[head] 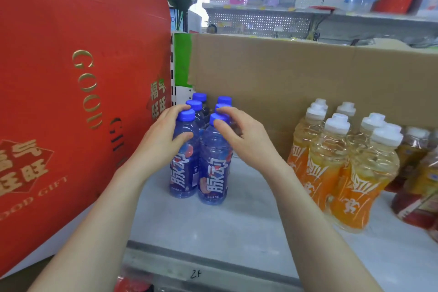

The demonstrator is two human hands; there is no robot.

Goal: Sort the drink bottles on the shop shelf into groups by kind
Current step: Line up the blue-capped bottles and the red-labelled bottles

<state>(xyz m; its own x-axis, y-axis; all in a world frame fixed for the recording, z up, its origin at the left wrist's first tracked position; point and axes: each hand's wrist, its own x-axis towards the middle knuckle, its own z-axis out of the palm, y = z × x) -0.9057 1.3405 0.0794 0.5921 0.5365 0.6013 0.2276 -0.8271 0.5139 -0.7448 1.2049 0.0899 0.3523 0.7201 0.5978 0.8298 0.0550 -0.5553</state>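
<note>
Several blue-capped bottles with blue labels stand in two rows on the grey shelf (pixel 237 227). My left hand (pixel 163 133) wraps the shoulder of the front left blue bottle (pixel 183 173). The fingers of my right hand (pixel 241 135) curl against the neck of the front right blue bottle (pixel 213 173), thumb under its cap. To the right stands a group of several orange drink bottles (pixel 350 173) with white caps. Darker amber bottles with red labels (pixel 417 173) sit at the far right.
A big red gift box (pixel 71 102) fills the left side, close against the blue bottles. A brown cardboard sheet (pixel 296 73) forms the back wall. The shelf front edge (pixel 201 265) runs below my forearms. Another rack with goods stands behind.
</note>
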